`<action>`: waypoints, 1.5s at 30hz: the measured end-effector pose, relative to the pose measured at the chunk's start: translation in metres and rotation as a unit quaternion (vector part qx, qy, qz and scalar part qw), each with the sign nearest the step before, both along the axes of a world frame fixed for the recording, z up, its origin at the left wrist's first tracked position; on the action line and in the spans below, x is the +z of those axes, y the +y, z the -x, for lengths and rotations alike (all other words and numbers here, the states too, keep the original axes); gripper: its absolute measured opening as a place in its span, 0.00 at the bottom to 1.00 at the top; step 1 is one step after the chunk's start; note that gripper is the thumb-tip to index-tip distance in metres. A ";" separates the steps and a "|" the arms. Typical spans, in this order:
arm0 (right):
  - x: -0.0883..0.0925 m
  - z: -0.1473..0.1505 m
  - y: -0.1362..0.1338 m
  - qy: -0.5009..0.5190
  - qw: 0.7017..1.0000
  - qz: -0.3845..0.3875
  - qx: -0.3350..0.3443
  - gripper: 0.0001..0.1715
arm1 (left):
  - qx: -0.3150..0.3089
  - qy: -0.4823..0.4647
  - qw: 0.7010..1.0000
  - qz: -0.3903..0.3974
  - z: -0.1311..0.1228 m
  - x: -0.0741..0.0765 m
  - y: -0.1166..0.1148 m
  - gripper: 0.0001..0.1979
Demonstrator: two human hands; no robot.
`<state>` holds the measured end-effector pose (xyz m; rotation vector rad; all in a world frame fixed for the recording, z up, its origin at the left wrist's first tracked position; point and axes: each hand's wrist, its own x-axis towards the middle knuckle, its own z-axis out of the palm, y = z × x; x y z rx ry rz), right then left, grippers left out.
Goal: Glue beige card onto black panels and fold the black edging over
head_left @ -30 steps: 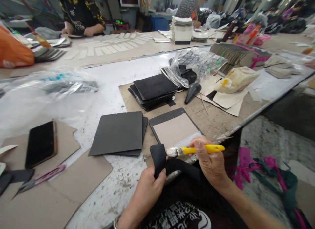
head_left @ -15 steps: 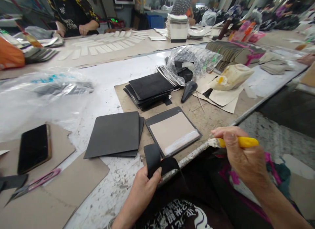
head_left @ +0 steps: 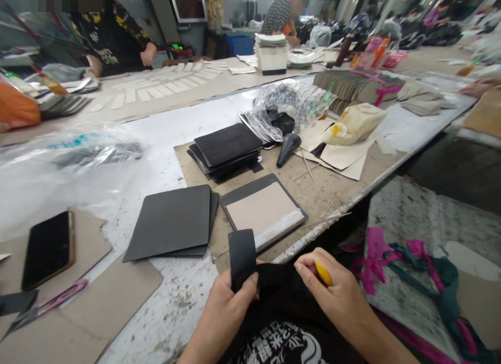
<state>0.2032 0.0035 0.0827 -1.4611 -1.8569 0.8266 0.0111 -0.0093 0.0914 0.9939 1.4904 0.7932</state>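
My left hand [head_left: 235, 301] is closed round a black strip [head_left: 241, 257], its free end standing up above the fingers. My right hand [head_left: 329, 285] is closed on a brush with a yellow handle [head_left: 323, 274]; the bristles are hidden. Its thumb and forefinger are pinched beside dark material near my lap, and I cannot tell whether they grip the strip's other end. Just beyond my hands lies a black-edged panel with a beige face [head_left: 260, 210] and a wet white smear along its near edge. Dark grey sheets [head_left: 170, 220] lie overlapped to its left.
Behind the panel are a stack of black pieces [head_left: 229, 144], a dark cone-shaped tool [head_left: 288, 149] and a stained plastic container [head_left: 354, 124]. At left are a phone [head_left: 49, 249] and pink-handled scissors [head_left: 58, 298]. A co-worker [head_left: 113, 37] stands across the table.
My right hand has come left and down with the brush, close to my left hand. The brush has turned, its bristles now out of sight. The left hand still holds the strip.
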 end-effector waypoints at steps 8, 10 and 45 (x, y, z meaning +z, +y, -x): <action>-0.017 -0.029 0.021 0.090 0.977 0.193 -0.017 0.19 | 0.003 -0.027 1.000 0.011 -0.006 -0.002 -0.001 0.16; -0.019 -0.033 0.024 0.115 0.967 0.227 0.013 0.17 | 0.009 -0.054 0.998 0.020 -0.008 -0.001 -0.001 0.15; -0.020 -0.035 0.133 -0.278 0.957 -0.001 0.079 0.15 | 0.200 -0.015 0.977 0.079 -0.003 -0.027 0.042 0.12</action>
